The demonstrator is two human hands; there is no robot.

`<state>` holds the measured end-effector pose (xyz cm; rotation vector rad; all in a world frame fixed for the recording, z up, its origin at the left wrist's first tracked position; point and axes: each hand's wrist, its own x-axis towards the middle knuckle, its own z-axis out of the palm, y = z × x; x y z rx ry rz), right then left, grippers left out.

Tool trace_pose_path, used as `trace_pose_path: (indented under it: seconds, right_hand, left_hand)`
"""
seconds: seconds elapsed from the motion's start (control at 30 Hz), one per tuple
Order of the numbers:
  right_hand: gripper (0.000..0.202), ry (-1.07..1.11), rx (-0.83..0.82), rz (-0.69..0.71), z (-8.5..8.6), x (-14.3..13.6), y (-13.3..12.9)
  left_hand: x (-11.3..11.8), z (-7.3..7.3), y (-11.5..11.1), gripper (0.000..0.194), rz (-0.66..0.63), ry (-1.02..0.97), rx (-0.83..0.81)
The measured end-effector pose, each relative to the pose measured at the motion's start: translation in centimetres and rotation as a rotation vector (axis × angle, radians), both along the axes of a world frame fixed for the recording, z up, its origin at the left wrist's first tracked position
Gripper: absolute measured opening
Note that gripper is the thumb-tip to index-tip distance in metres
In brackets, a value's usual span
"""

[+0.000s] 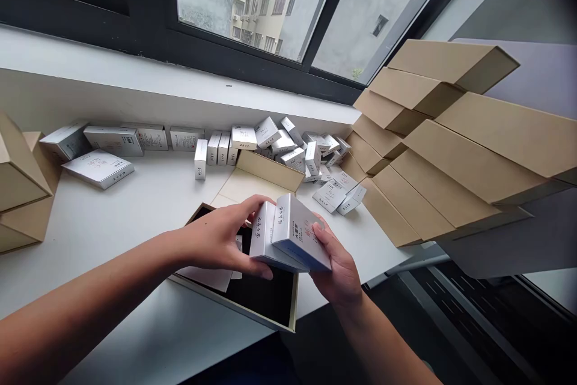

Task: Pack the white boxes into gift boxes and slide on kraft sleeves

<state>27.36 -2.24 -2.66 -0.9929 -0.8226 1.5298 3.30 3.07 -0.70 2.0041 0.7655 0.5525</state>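
Observation:
Two small silver-white cartons with printed writing are held together above an opened box. My right hand grips the front carton from its right side, thumb on its printed face. The other carton lies behind and to the left, with my left hand closed around its left end between thumb and fingers. Below them is the beige gift box with a black inside and its lid folded back. Something white lies in its left part, mostly covered by my left hand.
Many silver cartons lie heaped and lined up along the wall under the window. Stacked beige boxes rise at the right, and more beige boxes stand at the left. The white table's front edge runs below the opened box.

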Motion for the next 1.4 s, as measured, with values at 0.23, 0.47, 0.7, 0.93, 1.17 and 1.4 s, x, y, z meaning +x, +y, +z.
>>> trace_pose_path:
  seconds: [0.23, 0.47, 0.7, 0.93, 1.17, 1.4]
  right_hand:
    - [0.037, -0.050, 0.075, -0.121, 0.5, 0.2, 0.1]
    - [0.033, -0.054, 0.057, -0.499, 0.1, 1.5, 0.9]
    - [0.034, 0.038, -0.016, -0.535, 0.8, 1.2, 0.4]
    - [0.036, -0.070, 0.100, -0.406, 0.5, 0.3, -0.4]
    - [0.032, -0.133, 0.198, -0.344, 1.1, -1.6, -0.9]
    - [0.031, -0.156, 0.241, -0.342, 0.1, -4.8, -0.7]
  left_hand:
    - [0.3, 0.2, -0.1, 0.068, -0.051, -0.147, -0.024]
    - [-0.1, 0.3, 0.5, 0.063, 0.020, -0.205, 0.008]
    - [0.0, 1.1, 0.3, 0.062, 0.199, -0.277, -0.174]
    - [0.1, 0.8, 0.4, 0.071, 0.529, -0.602, -0.246]
    - [1.0, 2.2, -0.7, 0.062, 0.671, -0.741, -0.345]
    - [2.8, 3.6, -3.5, 0.044, 0.660, -0.812, -0.669]
